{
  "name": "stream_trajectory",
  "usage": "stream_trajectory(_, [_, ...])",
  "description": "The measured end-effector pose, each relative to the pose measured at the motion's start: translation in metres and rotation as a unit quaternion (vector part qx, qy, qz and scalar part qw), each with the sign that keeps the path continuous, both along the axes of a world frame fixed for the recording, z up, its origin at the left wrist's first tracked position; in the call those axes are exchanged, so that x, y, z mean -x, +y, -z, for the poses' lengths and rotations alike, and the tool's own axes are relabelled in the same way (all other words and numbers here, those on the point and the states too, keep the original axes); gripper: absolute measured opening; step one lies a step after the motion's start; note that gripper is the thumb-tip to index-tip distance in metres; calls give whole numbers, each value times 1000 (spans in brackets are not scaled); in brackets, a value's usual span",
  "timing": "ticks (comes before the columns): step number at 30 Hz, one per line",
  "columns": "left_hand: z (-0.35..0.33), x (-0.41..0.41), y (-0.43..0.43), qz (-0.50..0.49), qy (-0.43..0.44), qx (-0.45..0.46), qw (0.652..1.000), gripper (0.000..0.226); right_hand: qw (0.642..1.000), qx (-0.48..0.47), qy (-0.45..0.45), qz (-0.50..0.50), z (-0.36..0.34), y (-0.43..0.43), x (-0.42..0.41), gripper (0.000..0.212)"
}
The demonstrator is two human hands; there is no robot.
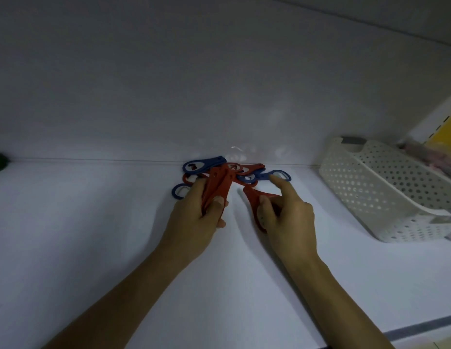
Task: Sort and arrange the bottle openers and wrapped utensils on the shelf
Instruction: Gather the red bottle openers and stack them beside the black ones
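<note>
- Red bottle openers (218, 187) sit stacked in my left hand (194, 222), fingers curled round them.
- My right hand (289, 217) pinches another red opener (252, 200).
- Its index finger (282, 187) stretches to the blue opener (269, 176) just beyond, perhaps touching, lying crosswise.

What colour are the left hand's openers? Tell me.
Red openers in the left hand; head view.

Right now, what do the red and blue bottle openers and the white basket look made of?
Red bottle openers: likely moulded plastic, matte, flat uniform colour, no glint.
Blue bottle openers: same matte plastic look; any metal insert is too dim to tell.
White basket: probably plastic, smooth, with regular holes across its walls.
</note>
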State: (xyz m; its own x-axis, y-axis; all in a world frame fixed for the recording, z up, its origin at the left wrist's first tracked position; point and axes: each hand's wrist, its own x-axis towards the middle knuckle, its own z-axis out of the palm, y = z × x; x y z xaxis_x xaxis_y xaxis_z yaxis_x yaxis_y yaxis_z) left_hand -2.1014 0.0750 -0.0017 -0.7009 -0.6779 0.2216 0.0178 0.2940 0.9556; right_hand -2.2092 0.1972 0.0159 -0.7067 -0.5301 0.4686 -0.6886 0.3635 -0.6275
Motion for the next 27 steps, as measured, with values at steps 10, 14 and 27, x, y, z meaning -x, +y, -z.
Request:
stream_trajectory(10, [-3, -2, 11, -12, -40, 233, 972, 71, 883, 118, -381, -248, -9, -5, -13, 46])
stream_trajectory(14, [3, -1, 9, -28, -53, 221, 973, 58, 906, 128, -331, -231, -9, -6, -11, 34])
stream_trajectory(27, [-3, -3, 2, 39, 42, -26, 998, 32, 973, -176, 118, 90, 3, 2, 11, 24])
